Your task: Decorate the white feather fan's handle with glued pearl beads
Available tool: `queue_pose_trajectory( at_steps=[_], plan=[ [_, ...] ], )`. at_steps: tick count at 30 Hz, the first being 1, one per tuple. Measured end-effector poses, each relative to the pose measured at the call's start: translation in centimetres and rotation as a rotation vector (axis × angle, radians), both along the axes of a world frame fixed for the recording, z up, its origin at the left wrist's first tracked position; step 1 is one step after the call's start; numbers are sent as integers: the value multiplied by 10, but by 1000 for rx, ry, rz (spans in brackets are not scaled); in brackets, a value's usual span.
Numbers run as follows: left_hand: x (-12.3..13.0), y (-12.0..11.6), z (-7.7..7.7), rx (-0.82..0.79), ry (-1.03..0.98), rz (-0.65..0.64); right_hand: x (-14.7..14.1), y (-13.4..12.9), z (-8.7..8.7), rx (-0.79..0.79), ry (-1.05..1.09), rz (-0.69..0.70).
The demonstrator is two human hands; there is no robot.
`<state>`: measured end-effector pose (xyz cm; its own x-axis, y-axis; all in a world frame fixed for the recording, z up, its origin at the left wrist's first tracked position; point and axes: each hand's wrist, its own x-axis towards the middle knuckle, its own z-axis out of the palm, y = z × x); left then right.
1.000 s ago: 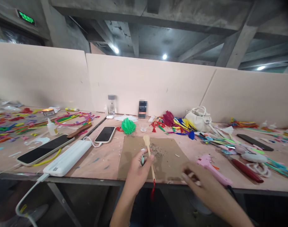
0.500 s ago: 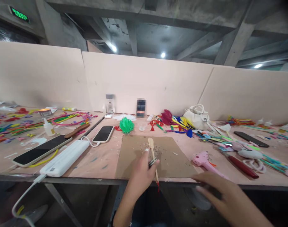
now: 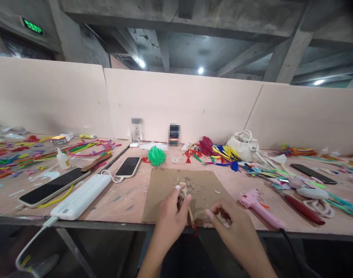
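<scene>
My left hand (image 3: 174,210) is closed round a light wooden stick (image 3: 191,219) with a red tassel (image 3: 195,231) at its lower end, over a brown cardboard sheet (image 3: 156,193). Its fingers cover much of the stick's upper part. My right hand (image 3: 233,224) is at the cardboard's right front edge, thumb and forefinger curled towards each other; whether anything small lies between them cannot be made out. Dark crumbs (image 3: 198,186) are scattered on the cardboard. Right of it rests a pink glue gun (image 3: 260,210).
Phones (image 3: 128,166) and a white power bank (image 3: 80,196) lie on the left. A green feathery ball (image 3: 156,155) is behind the cardboard. Coloured stems, a white bag (image 3: 242,146) and a red-handled tool (image 3: 305,209) are on the right. A pale partition (image 3: 176,96) stands behind.
My right hand has moved left, towards my left hand, and its fingers have curled. The stick's wide upper end, visible before, is now mostly behind my left fingers. The view has shifted slightly.
</scene>
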<state>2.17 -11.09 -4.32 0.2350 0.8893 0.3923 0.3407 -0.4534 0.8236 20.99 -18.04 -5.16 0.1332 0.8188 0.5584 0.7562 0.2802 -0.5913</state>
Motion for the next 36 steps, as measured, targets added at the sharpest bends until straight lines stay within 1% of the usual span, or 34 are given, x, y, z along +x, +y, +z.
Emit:
queue_pose_trajectory(
  at_steps=[2,4,6,7,9,11,13,14,15,17,20,23,24,25,26,28,30,31,33,34,36],
  plan=[
    [-6,1,-1,-19,-105,-86,-5,0,0,33,8,33],
    [-9,2,-1,-20,-149,-138,-12,1,1,61,27,66],
    [-12,4,-2,16,-134,-144,-21,3,2,68,56,93],
    [-13,6,-2,45,-109,-126,-25,4,2,57,69,114],
    [-17,11,-3,110,-25,-26,-31,6,2,11,80,149],
    [-25,19,-2,172,122,167,-32,9,1,-26,84,145],
    [-35,27,2,216,353,382,-26,11,-3,-10,86,73],
    [-40,31,5,233,468,461,-21,11,-5,15,84,18],
    [-45,35,7,246,559,512,-15,12,-6,39,80,-40],
    [-53,41,11,262,645,547,0,12,-7,72,70,-138],
    [-60,46,13,299,658,523,23,10,0,80,63,-220],
    [-58,40,12,373,621,473,45,8,19,94,22,-319],
    [-55,35,12,398,593,422,51,8,27,97,-3,-341],
    [-50,28,13,417,562,340,55,9,37,96,-29,-351],
    [-44,21,14,422,530,241,58,11,46,84,-56,-351],
    [-28,7,16,394,495,-7,58,20,67,22,-123,-313],
    [-12,-4,18,355,512,-142,50,37,88,-104,-211,-242],
    [-6,-7,18,348,532,-178,43,49,98,-185,-265,-186],
    [3,-8,17,328,559,-200,23,80,114,-227,-309,-78],
    [5,-6,15,314,560,-192,11,99,119,-258,-327,-17],
    [6,-3,11,300,529,-171,-16,141,122,-330,-331,69]
  ],
)
